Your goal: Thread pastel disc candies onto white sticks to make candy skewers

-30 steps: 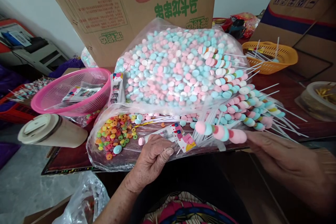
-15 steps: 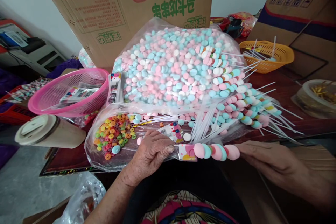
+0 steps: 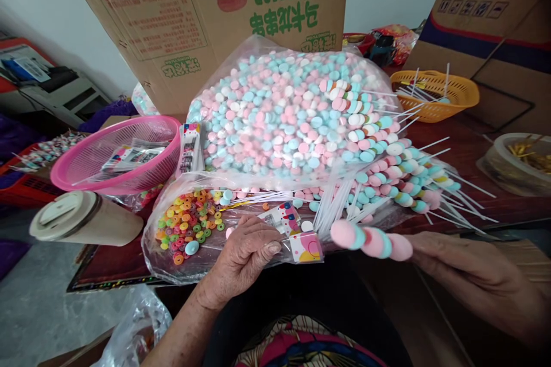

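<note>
Largest item noted: a printed carton (image 3: 206, 28) at the rear of the table, lettering inverted, seemingly stood there as a backstop. Directly before it rests a clear bag of sweets (image 3: 267, 114), bulging, its near edge lying toward the person, presumably for easy reach. A pink mesh basket (image 3: 161, 169) sits left of the bag and contains flat packets, apparently to keep them together. On the bag's right side lie loaded skewers (image 3: 390, 160), bare ends pointing outward to the right, which would leave the sticks graspable without touching the sweets. The right hand (image 3: 473, 281) is extended palm inward, its fingers pressed together and pinching the held skewer (image 3: 374, 242) at its right end; the thumb's exact placement cannot be told. That skewer is near level above the table's front edge, pink and blue sweets exposed, probably gripped at the end to spare them. The left hand (image 3: 243, 258) has thumb and forefinger pinching the clear edge of a packet (image 3: 306, 248), other fingers curled; its printed end faces the skewer, just apart from it. Smallest: ring-shaped pieces (image 3: 185, 218), heaped left on clear film, presumably to contain them.
</note>
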`<action>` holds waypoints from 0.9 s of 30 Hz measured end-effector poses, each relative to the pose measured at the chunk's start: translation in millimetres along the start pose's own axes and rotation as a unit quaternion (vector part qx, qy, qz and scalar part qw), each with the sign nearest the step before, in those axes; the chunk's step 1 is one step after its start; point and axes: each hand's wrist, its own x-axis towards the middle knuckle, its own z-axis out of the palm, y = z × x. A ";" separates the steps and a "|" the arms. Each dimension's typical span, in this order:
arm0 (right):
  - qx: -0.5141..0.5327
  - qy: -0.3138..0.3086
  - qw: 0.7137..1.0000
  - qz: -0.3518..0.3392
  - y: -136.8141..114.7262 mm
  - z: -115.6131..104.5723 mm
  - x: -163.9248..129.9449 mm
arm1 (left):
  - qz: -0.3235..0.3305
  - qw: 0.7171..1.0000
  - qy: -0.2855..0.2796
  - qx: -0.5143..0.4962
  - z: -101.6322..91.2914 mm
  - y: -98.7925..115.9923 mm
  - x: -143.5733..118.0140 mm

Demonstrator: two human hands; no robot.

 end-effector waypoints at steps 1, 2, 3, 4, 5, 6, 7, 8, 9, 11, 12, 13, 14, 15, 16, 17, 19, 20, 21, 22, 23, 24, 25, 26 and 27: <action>-0.019 0.014 1.000 -0.003 -1.3 -1.4 1.1 | -0.003 1.000 0.001 0.001 0.0 -0.3 0.0; -0.035 0.021 0.999 -0.008 -2.5 -1.9 2.0 | -0.005 1.000 0.002 0.003 0.0 -0.6 -0.1; -0.050 0.022 0.998 -0.011 -3.6 -1.4 2.5 | -0.004 1.000 0.002 0.004 0.2 -0.8 -0.2; -0.061 0.020 0.998 -0.015 -4.5 0.1 2.7 | -0.004 1.000 0.003 0.006 0.5 -0.9 -0.3; -0.070 0.019 0.997 -0.015 -5.3 2.2 2.2 | -0.004 1.000 0.002 0.007 0.8 -1.1 -0.6; -0.075 0.014 0.997 -0.015 -5.8 4.9 1.2 | -0.006 1.000 0.003 0.009 1.3 -1.3 -1.0; -0.078 0.010 0.997 -0.015 -6.0 7.8 -0.4 | -0.009 1.000 0.006 0.012 1.7 -1.6 -1.6; -0.079 0.010 0.997 -0.018 -5.8 10.7 -2.5 | -0.011 1.000 0.013 0.016 2.2 -2.2 -2.3; -0.081 0.010 0.996 -0.021 -5.3 13.4 -5.0 | -0.013 0.999 0.021 0.021 2.6 -2.8 -3.0; -0.087 0.005 0.996 -0.024 -3.3 17.3 -10.5 | -0.013 0.999 0.036 0.029 3.0 -4.0 -4.0; -0.090 0.000 0.996 -0.026 -2.1 18.5 -13.0 | -0.010 0.999 0.040 0.032 3.0 -4.5 -4.0; -0.091 -0.006 0.995 -0.027 -1.0 19.0 -15.0 | -0.008 0.999 0.037 0.034 2.8 -4.6 -3.5; -0.089 -0.014 0.996 -0.028 0.1 19.0 -16.3 | -0.006 0.999 0.029 0.037 2.5 -4.3 -2.4; -0.085 -0.020 0.996 -0.030 0.9 18.3 -16.8 | -0.004 0.999 0.015 0.040 2.0 -3.7 -0.7; -0.079 -0.025 0.996 -0.037 1.4 17.1 -16.3 | 0.000 0.999 -0.006 0.044 1.4 -2.9 1.4; -0.077 -0.026 0.996 -0.045 1.7 15.4 -14.9 | 0.002 0.998 -0.031 0.050 0.8 -1.9 3.8; -0.090 -0.023 0.994 -0.057 1.6 10.9 -9.7 | 0.003 0.994 -0.082 0.069 -0.4 -0.1 8.8; -0.105 -0.022 0.993 -0.058 1.3 8.3 -6.4 | 0.000 0.992 -0.100 0.082 -1.0 0.5 10.9; -0.123 -0.021 0.990 -0.058 0.8 5.9 -3.0 | -0.006 0.989 -0.110 0.097 -1.4 0.8 12.6; -0.139 -0.020 0.989 -0.056 0.3 3.7 0.3 | -0.014 0.988 -0.113 0.109 -1.8 0.9 13.8; -0.148 -0.023 0.987 -0.055 -0.2 2.1 3.0 | -0.022 0.987 -0.113 0.117 -2.0 0.8 14.5; -0.149 -0.031 0.987 -0.054 -0.5 1.1 5.2 | -0.030 0.986 -0.113 0.120 -2.0 0.6 14.9; -0.143 -0.040 0.987 -0.054 -0.7 0.7 6.7 | -0.036 0.985 -0.117 0.122 -1.9 0.5 15.0; -0.133 -0.050 0.988 -0.055 -0.5 0.7 7.5 | -0.040 0.984 -0.125 0.121 -1.6 0.3 15.1; -0.119 -0.057 0.990 -0.053 0.0 1.1 7.7 | -0.041 0.983 -0.133 0.119 -1.4 0.3 15.3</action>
